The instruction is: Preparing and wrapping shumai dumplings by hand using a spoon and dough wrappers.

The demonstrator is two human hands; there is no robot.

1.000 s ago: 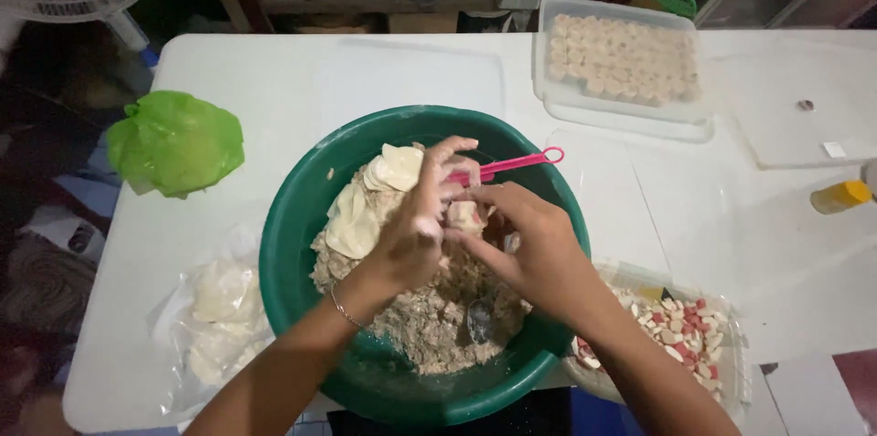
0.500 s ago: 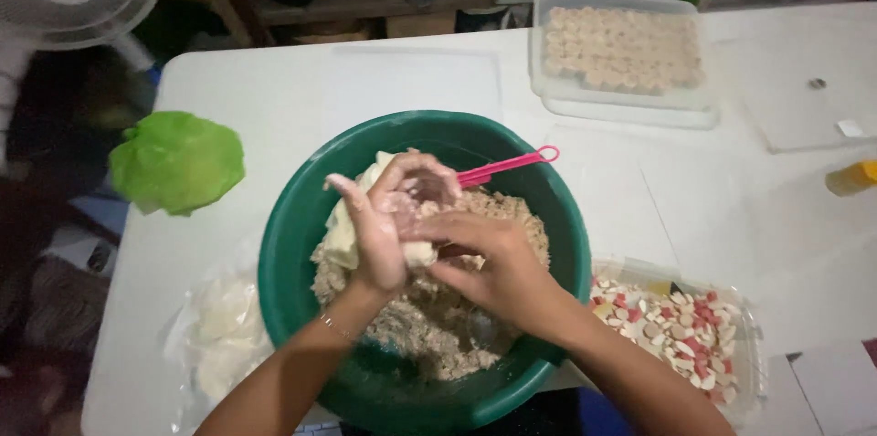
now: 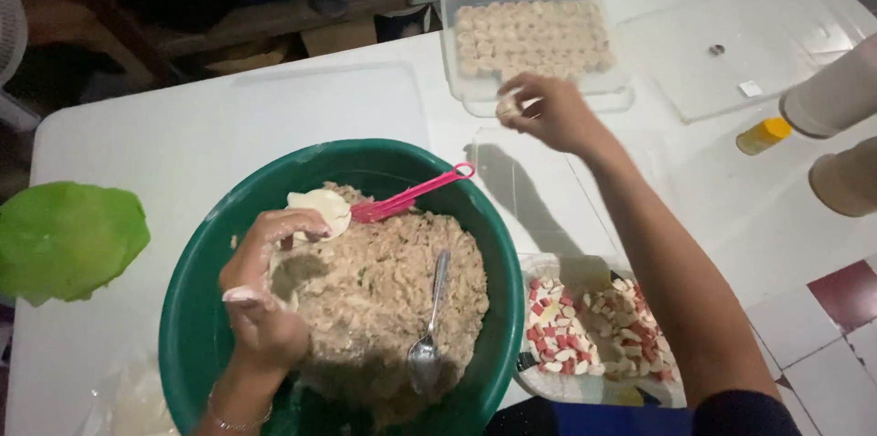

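A big green bowl [image 3: 215, 244] holds brown minced filling [image 3: 393, 285], a metal spoon [image 3: 427, 345] and a pink spatula [image 3: 416, 194]. My left hand [image 3: 265, 294] is inside the bowl at its left side, fingers resting on a round white wrapper [image 3: 320, 208]. My right hand [image 3: 548, 112] reaches out over the table to the near edge of a clear tray [image 3: 457, 89] filled with several rows of pale dumplings [image 3: 534, 34]. Its fingers pinch a small dumpling [image 3: 508, 105].
A clear container of chopped red-and-white pieces [image 3: 594, 326] sits right of the bowl. A green cabbage [image 3: 64, 240] lies at the left edge. A clear lid [image 3: 731, 52], a small yellow-capped bottle [image 3: 763, 135] and two pale cylinders [image 3: 845, 139] stand at the right.
Both hands were together over the bowl shaping a wrapper. Now my right hand has swung out to the dumpling tray with the piece, and my left hand stays in the bowl.
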